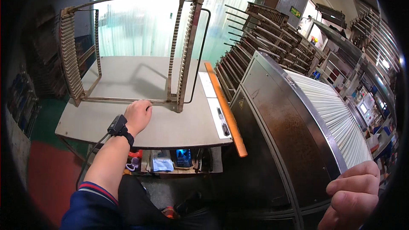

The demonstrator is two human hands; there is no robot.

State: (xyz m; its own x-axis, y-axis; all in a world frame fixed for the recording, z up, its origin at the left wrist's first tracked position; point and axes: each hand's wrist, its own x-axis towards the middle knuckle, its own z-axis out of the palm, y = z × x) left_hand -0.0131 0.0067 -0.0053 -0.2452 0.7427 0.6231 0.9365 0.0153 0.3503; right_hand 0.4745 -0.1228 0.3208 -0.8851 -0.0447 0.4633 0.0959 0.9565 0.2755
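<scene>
A slotted metal rack (186, 59), an open upright frame with toothed sides, stands on the grey worktable (106, 123). My left hand (138, 117) is at the rack's lower front bar, its fingers curled over it; the fingertips are mostly hidden. On that wrist is a black strapped device (118, 125) with a cable running down the forearm. At the lower right, my right hand (355, 194) is closed, thumb and fingers bent together, beside the edge of the metal conveyor machine (294, 145). Whatever its fingers hold, if anything, is hidden.
An orange strip (226, 110) runs along the table's right edge, beside white paper (209, 91) and a black marker (223, 124). More racks (260, 38) are stacked behind the machine. Below the tabletop, a shelf holds a phone-like screen (183, 156) and a blue-white packet (162, 164).
</scene>
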